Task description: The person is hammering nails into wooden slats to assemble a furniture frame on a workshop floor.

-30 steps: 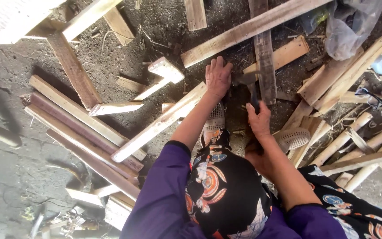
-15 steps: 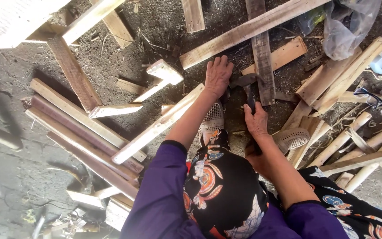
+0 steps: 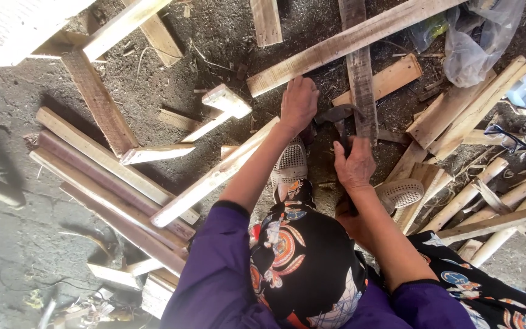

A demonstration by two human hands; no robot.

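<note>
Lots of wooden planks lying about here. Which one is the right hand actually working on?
The dark, weathered plank that runs straight up from the right hand. It is greyer than the pale planks around it and passes under the long light board crossing it at a slant.

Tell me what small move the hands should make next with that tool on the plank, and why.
Probably lever the handle back gently. The right hand grips a dark tool, seemingly a claw hammer, whose curved head sits against the weathered upright plank, while the left hand rests beside that head as if steadying it. Any nail is hidden, so this is a guess.
</note>
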